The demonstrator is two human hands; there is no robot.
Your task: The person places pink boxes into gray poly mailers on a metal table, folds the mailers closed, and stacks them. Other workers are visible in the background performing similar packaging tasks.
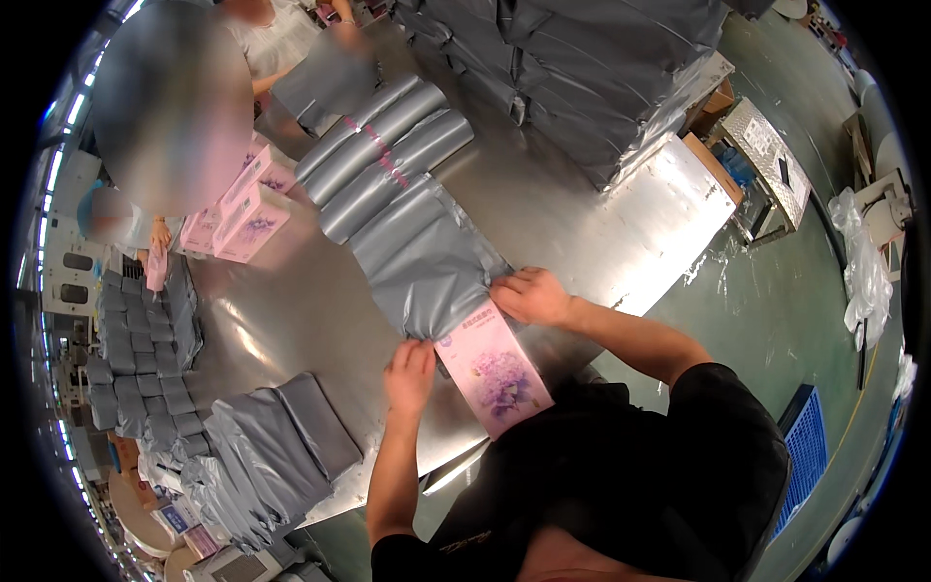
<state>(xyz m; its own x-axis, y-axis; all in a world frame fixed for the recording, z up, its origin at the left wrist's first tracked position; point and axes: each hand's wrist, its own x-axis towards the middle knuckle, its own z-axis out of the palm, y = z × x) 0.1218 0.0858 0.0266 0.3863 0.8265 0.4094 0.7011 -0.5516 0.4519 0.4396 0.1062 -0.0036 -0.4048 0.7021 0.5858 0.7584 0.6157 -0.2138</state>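
Note:
A grey plastic mailing bag lies in front of me on the metal table, its open end toward me. Part of a pink pack with printed purple flowers sticks out of that opening; the rest is hidden by the bag. My left hand pinches the left corner of the bag's mouth, beside the pack. On the other side, my right hand has its fingers closed on the right edge of the mouth. The plastic is creased between my two hands.
Rolled grey bags lie just beyond on the metal table. Several pink packs stand at the left, near two people. Grey packed bundles sit at the lower left, a tall grey stack at the far side. A blue crate is at the right.

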